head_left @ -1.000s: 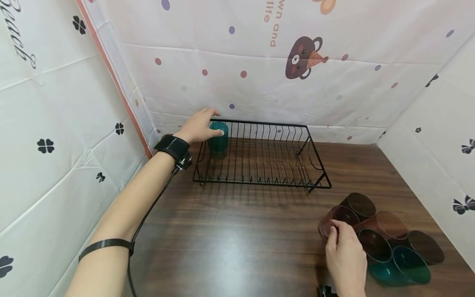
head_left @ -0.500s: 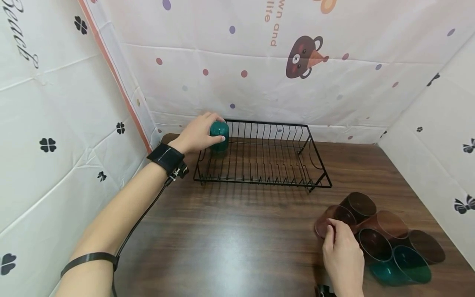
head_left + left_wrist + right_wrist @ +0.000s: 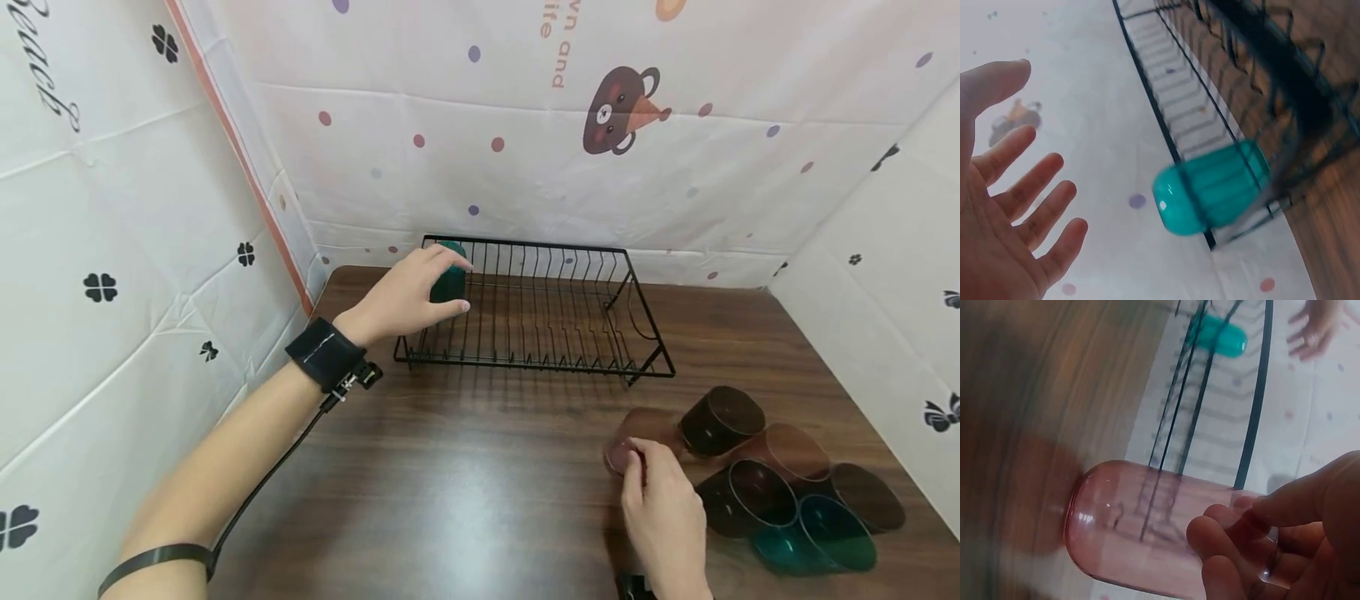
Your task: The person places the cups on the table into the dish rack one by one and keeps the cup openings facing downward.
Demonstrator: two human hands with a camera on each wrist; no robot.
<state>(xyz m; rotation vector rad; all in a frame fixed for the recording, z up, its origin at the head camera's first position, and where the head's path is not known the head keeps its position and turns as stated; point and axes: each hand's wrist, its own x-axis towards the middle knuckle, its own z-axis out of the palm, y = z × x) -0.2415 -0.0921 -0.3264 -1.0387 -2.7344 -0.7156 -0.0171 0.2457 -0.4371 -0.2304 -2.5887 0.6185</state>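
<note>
An upside-down teal cup [image 3: 447, 287] stands in the left end of the black wire rack [image 3: 534, 364], its rounded base up. My left hand [image 3: 405, 293] is beside and above it, fingers spread; the left wrist view shows a gap between the fingers and the teal cup [image 3: 1210, 190]. At the right, my right hand [image 3: 663, 512] pinches a clear pink cup [image 3: 651, 427] by its rim between thumb and fingers. In the right wrist view the rounded bottom of the pink cup [image 3: 1116, 519] points toward the wooden table.
Right of my right hand several cups stand grouped: a dark brown one [image 3: 712, 425], a reddish one [image 3: 797, 452], another dark one [image 3: 738, 500], a brown one [image 3: 866, 500] and a teal one [image 3: 813, 542]. Patterned white cloth walls [image 3: 375, 125] enclose the wooden table [image 3: 450, 467].
My left hand has let go of the teal cup and drawn slightly toward me. My right hand has moved left, bringing the pink cup away from the group.
</note>
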